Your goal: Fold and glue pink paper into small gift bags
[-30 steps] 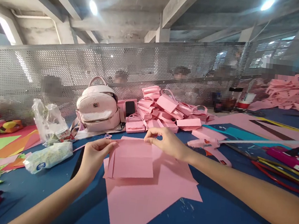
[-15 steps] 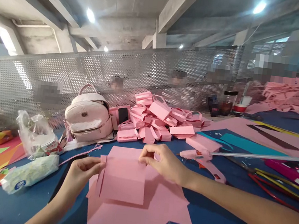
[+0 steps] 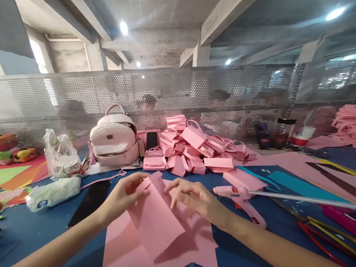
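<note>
My left hand (image 3: 127, 196) pinches a folded piece of pink paper (image 3: 153, 223) near its upper left edge. The piece is tilted, with its lower corner to the right and a narrow folded strip at the top. My right hand (image 3: 194, 197) hovers at the piece's upper right side, fingers bent and apart; whether a fingertip touches the paper I cannot tell. Beneath both hands lie larger pink sheets (image 3: 119, 255) on the blue table (image 3: 46, 243). To the right of my right hand rests a pink glue gun (image 3: 243, 196) with a long glue stick.
Behind is a heap of small pink paper bags (image 3: 193, 137), beside a pale backpack (image 3: 114, 139). A black phone (image 3: 89, 202) and a tissue pack (image 3: 52, 194) lie left. Scissors (image 3: 318, 224) are at the right. A perforated metal screen (image 3: 183, 82) stands beyond the table.
The folded pink paper has turned from nearly square-on to slanted. My left hand has shifted right, its grip now on the upper edge. My right hand's fingers have come off the paper's corner and spread.
</note>
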Demonstrator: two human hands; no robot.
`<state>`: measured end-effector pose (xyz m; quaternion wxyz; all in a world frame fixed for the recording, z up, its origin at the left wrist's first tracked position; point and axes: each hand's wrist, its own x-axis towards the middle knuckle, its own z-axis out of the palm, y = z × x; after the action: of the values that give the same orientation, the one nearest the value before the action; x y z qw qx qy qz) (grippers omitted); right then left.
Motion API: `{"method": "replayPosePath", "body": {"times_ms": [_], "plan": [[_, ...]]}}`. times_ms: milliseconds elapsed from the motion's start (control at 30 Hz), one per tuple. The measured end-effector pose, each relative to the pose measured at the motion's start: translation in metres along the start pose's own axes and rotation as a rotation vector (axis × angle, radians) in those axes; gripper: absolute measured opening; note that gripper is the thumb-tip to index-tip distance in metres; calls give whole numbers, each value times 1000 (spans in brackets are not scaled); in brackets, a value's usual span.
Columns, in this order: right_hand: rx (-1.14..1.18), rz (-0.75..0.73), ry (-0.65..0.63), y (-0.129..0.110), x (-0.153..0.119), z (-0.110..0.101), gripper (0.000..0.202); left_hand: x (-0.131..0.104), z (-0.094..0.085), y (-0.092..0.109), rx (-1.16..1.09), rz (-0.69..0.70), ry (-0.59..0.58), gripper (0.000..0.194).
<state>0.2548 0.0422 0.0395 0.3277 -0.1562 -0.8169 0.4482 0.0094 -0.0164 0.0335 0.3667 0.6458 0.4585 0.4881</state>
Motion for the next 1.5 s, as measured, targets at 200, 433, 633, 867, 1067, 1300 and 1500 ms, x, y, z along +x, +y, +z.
{"method": "replayPosePath", "body": {"times_ms": [200,433,633,867,1067,1300,1500], "plan": [[-27,-14,123,-4,9,3,63,7,11,32,277,204,-228,28],[-133,40,170,-4,8,1,35,-1,8,27,895,355,-45,19],[-275,66,223,3,2,-2,29,-13,0,15,1323,649,-27,26],[-526,74,247,0,-6,-15,17,-22,-18,6,1082,513,2,28],[-452,32,156,-2,-3,-15,43,-16,-22,8,589,192,86,28],[-76,214,99,8,3,-13,59,-7,-27,-3,384,64,117,49],[181,409,140,3,-3,-9,49,-10,-33,-6,172,-32,-41,47]]}}
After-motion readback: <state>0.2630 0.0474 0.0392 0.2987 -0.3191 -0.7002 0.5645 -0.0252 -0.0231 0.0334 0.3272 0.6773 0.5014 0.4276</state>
